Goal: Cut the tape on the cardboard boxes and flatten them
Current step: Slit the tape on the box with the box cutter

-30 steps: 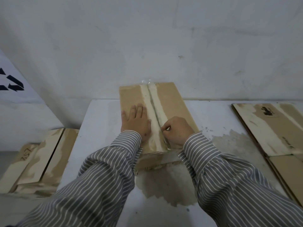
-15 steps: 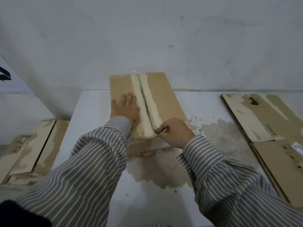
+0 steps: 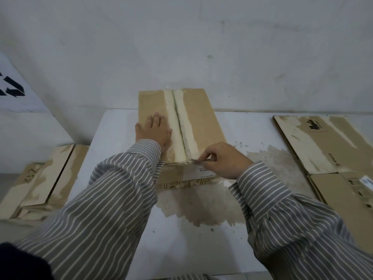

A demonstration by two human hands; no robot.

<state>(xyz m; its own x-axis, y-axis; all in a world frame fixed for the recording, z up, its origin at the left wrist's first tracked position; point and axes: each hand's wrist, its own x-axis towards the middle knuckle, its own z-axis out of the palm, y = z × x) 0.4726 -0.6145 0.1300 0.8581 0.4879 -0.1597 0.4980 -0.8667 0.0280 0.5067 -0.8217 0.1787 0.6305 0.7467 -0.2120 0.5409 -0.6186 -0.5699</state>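
Premises: a grey plaster wall (image 3: 201, 47), marked and uneven, rises directly behind a white table (image 3: 121, 128). The tabletop carries a large tan patch (image 3: 201, 205) where the coating appears worn or stained.

The cardboard box (image 3: 201, 122) stands at the far middle of the table, its far end close against the wall. Its top flaps meet along a centre seam (image 3: 180, 126) bordered by pale tape residue.

The left hand (image 3: 154, 130) lies flat, fingers straight, on the left flap; in my judgement this steadies the box against the pull of the cut. The right hand (image 3: 224, 158) is at the near top edge, fingers pinched round a thin metallic blade (image 3: 198, 161) whose tip sits at the near end of the seam. The tool is too small to identify with certainty. The cut along the top looks complete or nearly so; the tape running down the near face would be next.

Flattened cartons (image 3: 314, 142) lie on the table to the right. A further stack of flattened cardboard (image 3: 40, 178) lies to the left, off the table and apparently on a lower level.
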